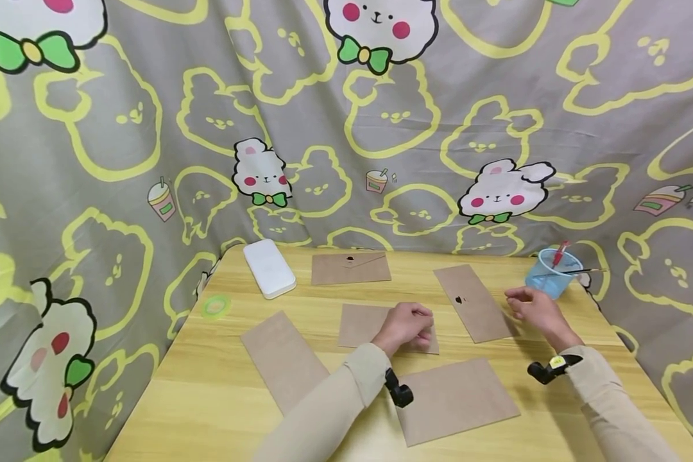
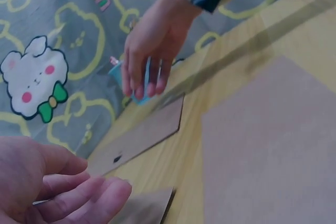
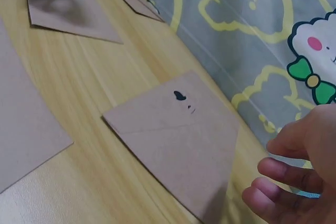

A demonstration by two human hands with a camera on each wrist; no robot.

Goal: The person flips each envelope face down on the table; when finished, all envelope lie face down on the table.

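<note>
In the head view my left hand (image 1: 407, 326) hovers over a brown paper envelope (image 1: 358, 326) at the middle of the table. Its fingers hang loosely curled and hold nothing, as the left wrist view also shows. My right hand (image 1: 537, 311) is above the table on the right, fingers relaxed, with nothing in it. Beside it lies a second brown envelope (image 1: 476, 305) with a small black print, set at a slant. Just beyond the right hand stands a blue pen cup (image 1: 545, 283).
More brown envelopes lie flat: one at the front (image 1: 462, 404), one at the left (image 1: 283, 356), one at the back (image 1: 352, 273). A white box (image 1: 269, 269) and a greenish ring (image 1: 215, 307) are at far left. A patterned curtain (image 1: 323, 115) borders the table.
</note>
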